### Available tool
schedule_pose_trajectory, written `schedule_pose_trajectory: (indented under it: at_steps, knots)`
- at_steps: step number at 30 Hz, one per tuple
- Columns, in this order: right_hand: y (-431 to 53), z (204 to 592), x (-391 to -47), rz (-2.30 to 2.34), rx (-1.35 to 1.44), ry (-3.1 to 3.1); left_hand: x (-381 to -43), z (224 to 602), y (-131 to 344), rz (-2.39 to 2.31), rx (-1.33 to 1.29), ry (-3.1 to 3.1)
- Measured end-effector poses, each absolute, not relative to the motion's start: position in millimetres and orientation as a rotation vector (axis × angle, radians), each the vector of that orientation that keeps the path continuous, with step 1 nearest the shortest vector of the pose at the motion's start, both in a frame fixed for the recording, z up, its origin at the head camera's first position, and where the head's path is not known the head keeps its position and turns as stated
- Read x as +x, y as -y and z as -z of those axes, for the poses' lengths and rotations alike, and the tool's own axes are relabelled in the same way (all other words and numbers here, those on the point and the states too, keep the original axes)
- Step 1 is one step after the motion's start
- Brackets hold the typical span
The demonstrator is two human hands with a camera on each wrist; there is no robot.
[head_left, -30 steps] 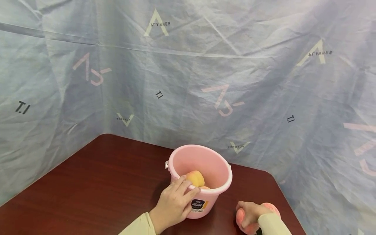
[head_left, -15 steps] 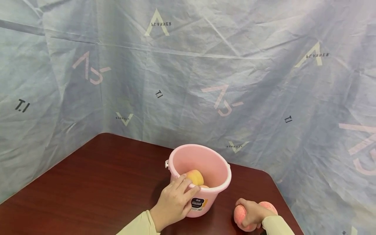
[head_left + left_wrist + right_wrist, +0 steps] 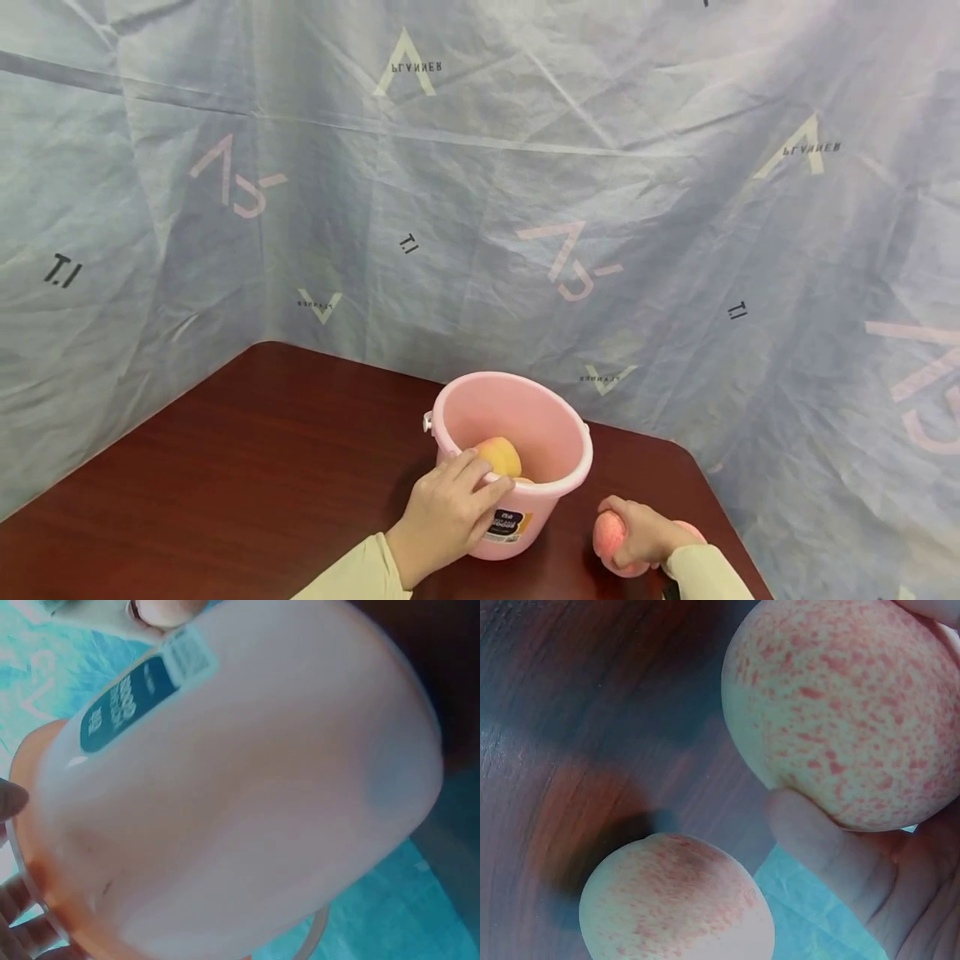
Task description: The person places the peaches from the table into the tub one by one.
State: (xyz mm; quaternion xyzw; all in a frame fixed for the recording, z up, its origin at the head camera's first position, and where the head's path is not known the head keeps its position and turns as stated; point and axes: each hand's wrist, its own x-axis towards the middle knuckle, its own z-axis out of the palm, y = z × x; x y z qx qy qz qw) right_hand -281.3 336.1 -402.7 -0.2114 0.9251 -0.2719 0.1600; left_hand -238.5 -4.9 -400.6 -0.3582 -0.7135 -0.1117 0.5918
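Observation:
A pink bucket (image 3: 495, 408) stands on the table with its mouth tipped toward me. My left hand (image 3: 444, 518) grips its near rim, fingers over the edge; in the left wrist view the bucket wall (image 3: 247, 780) fills most of the picture. Inside lies a yellow-and-pink peach (image 3: 498, 457), with part of another peach (image 3: 522, 480) low behind the rim. To the right of the bucket, my right hand (image 3: 643, 532) holds a speckled pink peach (image 3: 847, 712) between thumb and fingers. A second speckled peach (image 3: 676, 900) sits on the table beside it, partly hidden by the hand in the head view.
The dark red-brown table (image 3: 247, 467) has its right edge close beyond the right hand. A grey printed cloth (image 3: 450, 183) hangs behind the table and along its sides. A white handle pivot (image 3: 427, 422) sticks out from the bucket's left side.
My right hand has shifted slightly up and to the left in the head view, carrying the peach with it. The left hand and bucket stay nearly where they were.

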Motion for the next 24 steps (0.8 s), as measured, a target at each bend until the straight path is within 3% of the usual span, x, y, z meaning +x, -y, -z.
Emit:
schedule_pose_trajectory:
  at_steps: [13,24]
  knots:
    - [-339.3,399.3,-277.4,0.8,-0.561,-2.678,-243.2,389.3,11.9,0.26,-0.81,1.648]
    - [-343.0,397.9,-278.4,0.768,-0.752,-2.766,-242.5,391.1,13.3,0.203,-0.824,1.571]
